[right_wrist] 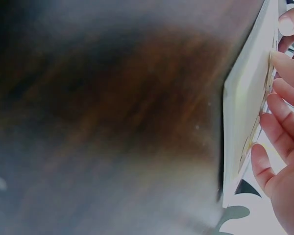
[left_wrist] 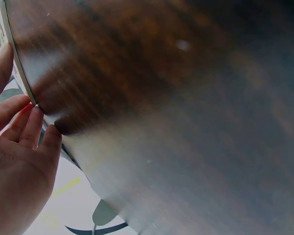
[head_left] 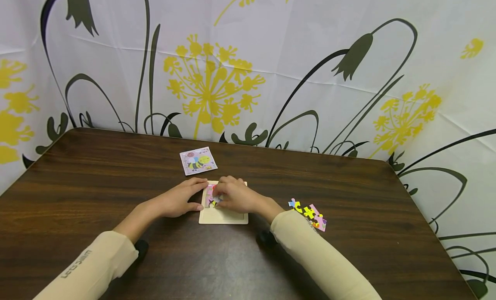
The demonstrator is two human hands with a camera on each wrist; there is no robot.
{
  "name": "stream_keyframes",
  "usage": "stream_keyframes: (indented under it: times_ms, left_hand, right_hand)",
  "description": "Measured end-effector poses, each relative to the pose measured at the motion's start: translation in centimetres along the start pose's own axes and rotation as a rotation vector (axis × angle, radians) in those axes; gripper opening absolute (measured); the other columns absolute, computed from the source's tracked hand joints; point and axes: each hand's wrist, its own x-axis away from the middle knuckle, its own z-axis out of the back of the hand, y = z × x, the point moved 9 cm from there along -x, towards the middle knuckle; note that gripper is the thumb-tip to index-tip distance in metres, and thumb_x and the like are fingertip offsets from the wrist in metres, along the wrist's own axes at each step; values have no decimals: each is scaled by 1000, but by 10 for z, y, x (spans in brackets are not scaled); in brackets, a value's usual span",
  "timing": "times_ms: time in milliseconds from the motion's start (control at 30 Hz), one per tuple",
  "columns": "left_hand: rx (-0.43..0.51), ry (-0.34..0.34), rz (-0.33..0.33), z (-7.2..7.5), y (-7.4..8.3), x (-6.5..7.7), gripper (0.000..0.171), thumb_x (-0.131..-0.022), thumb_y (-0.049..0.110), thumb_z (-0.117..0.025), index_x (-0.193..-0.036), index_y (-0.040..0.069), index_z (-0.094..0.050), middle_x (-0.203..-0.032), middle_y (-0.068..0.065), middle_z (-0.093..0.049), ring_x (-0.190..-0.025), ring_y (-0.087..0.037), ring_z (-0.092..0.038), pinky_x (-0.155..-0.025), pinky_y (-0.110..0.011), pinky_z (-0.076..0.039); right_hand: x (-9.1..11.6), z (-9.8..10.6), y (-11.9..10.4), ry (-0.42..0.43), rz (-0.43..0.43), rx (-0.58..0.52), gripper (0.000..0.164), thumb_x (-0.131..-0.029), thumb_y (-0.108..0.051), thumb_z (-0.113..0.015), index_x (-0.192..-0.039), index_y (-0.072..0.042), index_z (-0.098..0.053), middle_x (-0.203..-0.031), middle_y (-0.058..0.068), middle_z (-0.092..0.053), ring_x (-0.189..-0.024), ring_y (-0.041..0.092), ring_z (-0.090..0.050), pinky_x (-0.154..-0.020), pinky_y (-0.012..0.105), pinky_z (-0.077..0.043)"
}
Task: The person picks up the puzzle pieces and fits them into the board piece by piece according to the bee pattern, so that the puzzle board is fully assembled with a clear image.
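Fitting pieces into the wooden tray (head_left: 223, 218) on the tabletop (head_left: 116, 184) is judged to be the step in hand, perhaps midway. Fitted pieces (head_left: 210, 189), partly pink, are seen in the tray's left part; its near part is seen bare. The left hand (head_left: 180, 199) is rested at the tray's left edge, fingers loosely extended, grip wide, nothing seen held; the tray is probably being steadied. The right hand (head_left: 238, 196) is placed over the tray's far-right part, fingers bent down; whether a piece is held in that grip cannot be told, fingertips partly hidden. Loose pieces (head_left: 309, 212) are spread right of the tray, apart from it; a picture card (head_left: 198, 161) is laid beyond its far edge, toward the left. Next, any piece under the right fingers should be seated flush, then another picked and matched against the card.
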Motion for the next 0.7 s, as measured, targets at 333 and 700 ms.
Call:
stream_keyframes:
  times_ms: [333, 700]
  left_hand:
    - [4, 2, 1, -1, -1, 0, 59, -86, 14, -64, -132, -12, -38, -136, -28, -34, -125, -44, -30, -98, -54, -29]
    - [8, 6, -9, 0, 1, 1, 58, -86, 14, -64, -131, -13, -39, -135, -28, -34, -124, -44, -31, -98, -54, -29]
  right_hand:
    - [0, -1, 0, 3, -9, 14, 20, -80, -20, -71, -97, -10, -66, -94, 0, -54, -94, 15, -46, -71, 25, -29]
    - [0, -1, 1, 18, 0, 6, 22, -80, -19, -72, -98, -9, -64, -92, 0, -54, -92, 15, -46, -71, 25, -30]
